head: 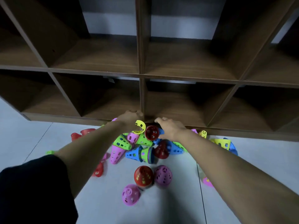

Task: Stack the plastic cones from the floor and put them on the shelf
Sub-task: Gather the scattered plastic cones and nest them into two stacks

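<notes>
Several perforated plastic cones in pink, green, blue, red and yellow lie in a heap on the floor in front of the brown wooden shelf (140, 75). My left hand (130, 118) is curled at the foot of the shelf's middle divider, and a yellow cone (141, 126) sticks out from under its thumb side. My right hand (169, 128) hovers with fingers spread just right of a red cone (151, 133) lying on its side, its thumb near a blue cone (161, 131). A short stack of nested cones (146, 154) lies on its side in the middle of the heap.
Nearer me, a red cone (143, 175) and two pink cones (163, 175) (130, 194) stand upright on the pale tiled floor (161, 207). More cones lie left (87, 131) and right (221, 143) along the shelf's base. The shelf's cubbies are dark and look bare.
</notes>
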